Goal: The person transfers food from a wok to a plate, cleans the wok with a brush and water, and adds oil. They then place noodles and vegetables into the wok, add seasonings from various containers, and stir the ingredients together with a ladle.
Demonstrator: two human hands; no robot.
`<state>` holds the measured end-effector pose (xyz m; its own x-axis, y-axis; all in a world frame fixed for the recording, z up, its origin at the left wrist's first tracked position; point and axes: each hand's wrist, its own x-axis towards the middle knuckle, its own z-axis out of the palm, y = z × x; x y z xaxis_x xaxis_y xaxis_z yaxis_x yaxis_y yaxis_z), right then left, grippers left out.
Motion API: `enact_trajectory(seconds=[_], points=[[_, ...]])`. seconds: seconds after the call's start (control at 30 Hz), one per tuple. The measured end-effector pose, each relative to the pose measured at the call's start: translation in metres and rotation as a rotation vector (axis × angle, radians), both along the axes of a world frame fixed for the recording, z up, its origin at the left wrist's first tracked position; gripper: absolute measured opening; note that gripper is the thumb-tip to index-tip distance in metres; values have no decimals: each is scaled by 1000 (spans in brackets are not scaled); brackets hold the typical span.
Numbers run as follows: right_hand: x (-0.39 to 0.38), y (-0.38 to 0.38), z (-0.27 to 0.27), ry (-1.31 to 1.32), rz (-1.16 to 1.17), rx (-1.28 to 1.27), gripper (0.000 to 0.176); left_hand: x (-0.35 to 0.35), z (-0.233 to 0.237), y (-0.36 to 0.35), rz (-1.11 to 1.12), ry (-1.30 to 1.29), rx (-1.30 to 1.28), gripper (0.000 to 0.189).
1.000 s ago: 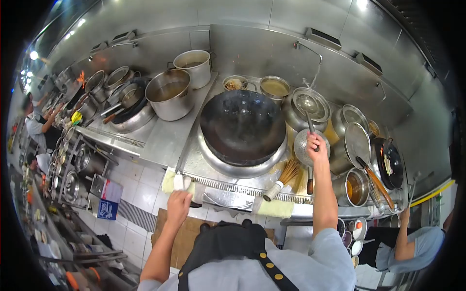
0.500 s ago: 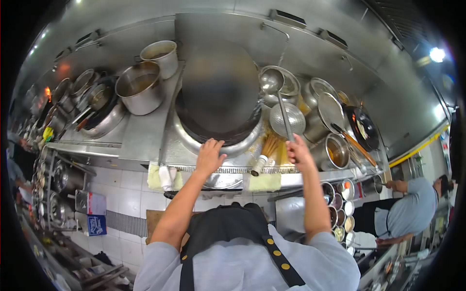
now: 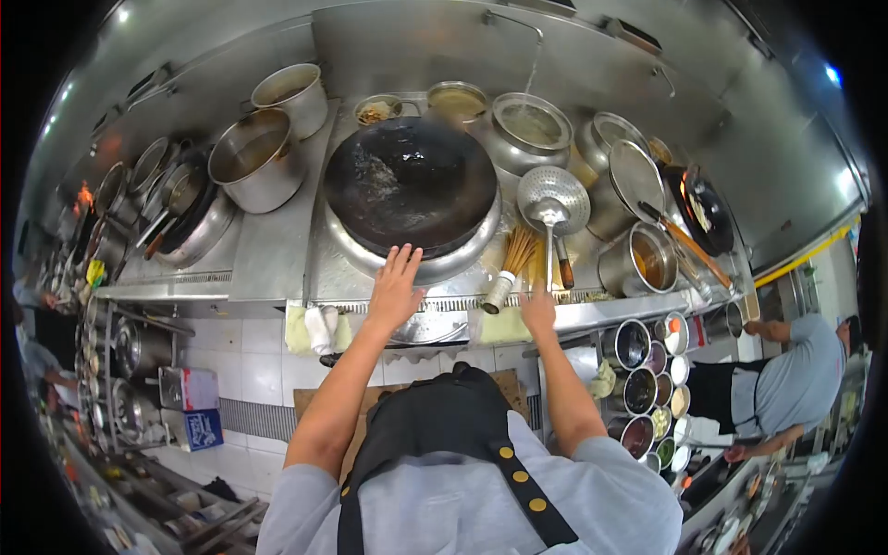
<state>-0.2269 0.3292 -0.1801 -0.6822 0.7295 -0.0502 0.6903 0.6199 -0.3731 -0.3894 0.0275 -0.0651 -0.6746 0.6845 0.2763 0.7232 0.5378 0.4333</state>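
A large black wok (image 3: 407,185) sits on the round burner ring, with a little shiny liquid inside. My left hand (image 3: 396,289) is at its near edge, fingers stretched out, the tips at or against the rim. My right hand (image 3: 538,313) is closed round the lower end of a ladle (image 3: 548,213) handle. The ladle's bowl lies over a perforated strainer (image 3: 564,185), whose wooden-ended handle points toward me. Between my hands, a bamboo wok brush (image 3: 511,268) lies on the stove top.
Water runs from a tap (image 3: 536,46) into a pot (image 3: 532,125) behind the strainer. Large pots (image 3: 250,162) stand left of the wok. At right are a pot of orange-brown liquid (image 3: 652,259) and containers of ingredients (image 3: 638,388). A co-worker (image 3: 800,375) stands far right.
The ladle has come down from beside the tap's pot to over the strainer, my right hand lowering leftward. The blurred dark round shape over the wok is gone, showing its inside and the pots behind.
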Motion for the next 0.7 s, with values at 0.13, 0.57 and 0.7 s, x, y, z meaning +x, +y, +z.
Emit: enact_trajectory(seconds=[0.13, 0.57, 0.7], points=[[-63, -29, -6, -132, -52, -7, 90, 10, 14, -1, 58, 19, -78, 78], [-23, -34, 35, 977, -149, -920, 76, 71, 11, -148, 427, -239, 91, 58], [-74, -21, -37, 280, 132, -694, 70, 89, 1, -149, 469, -292, 94, 54]])
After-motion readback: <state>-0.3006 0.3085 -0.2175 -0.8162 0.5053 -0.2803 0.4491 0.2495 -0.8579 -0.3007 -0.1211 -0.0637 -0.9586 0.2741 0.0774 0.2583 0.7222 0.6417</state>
